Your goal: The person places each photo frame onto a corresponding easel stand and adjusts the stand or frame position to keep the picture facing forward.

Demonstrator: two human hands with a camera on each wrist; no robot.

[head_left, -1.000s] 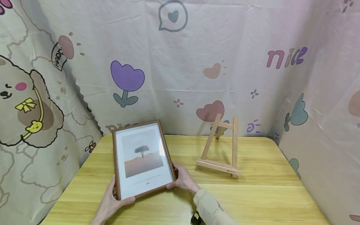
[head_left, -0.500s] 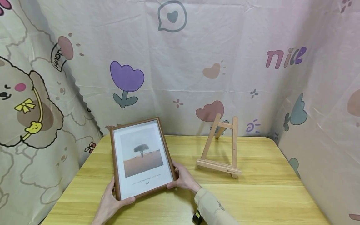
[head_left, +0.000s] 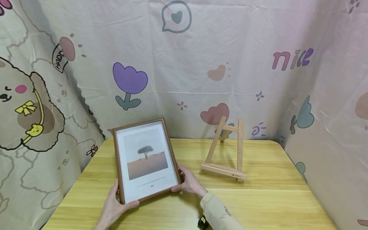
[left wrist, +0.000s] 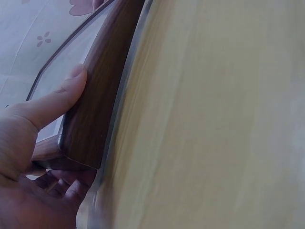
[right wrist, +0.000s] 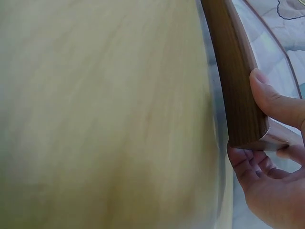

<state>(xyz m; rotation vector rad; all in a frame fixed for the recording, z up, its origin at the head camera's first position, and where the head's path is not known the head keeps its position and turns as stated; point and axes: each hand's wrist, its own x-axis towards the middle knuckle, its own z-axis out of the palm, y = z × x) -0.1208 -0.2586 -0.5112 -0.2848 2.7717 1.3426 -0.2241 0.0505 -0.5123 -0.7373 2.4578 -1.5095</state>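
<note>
A brown wooden picture frame with a print of a tree on reddish ground leans back on the left part of the table, its lower edge toward me. My left hand grips the lower left corner, thumb over the front and fingers behind, as the left wrist view shows on the frame's dark edge. At the lower right corner my right hand holds on in the same way; the frame's side shows in the right wrist view. A small wooden easel stands to the right, apart from both hands.
The yellow wooden table ends at the back against a printed cloth, which also hangs at both sides. A small black and yellow object lies at the front edge of view, beside the right sleeve.
The picture frame's top edge has risen a little, so it stands slightly more upright. Both hands keep their hold and have shifted very slightly right. The easel has not moved.
</note>
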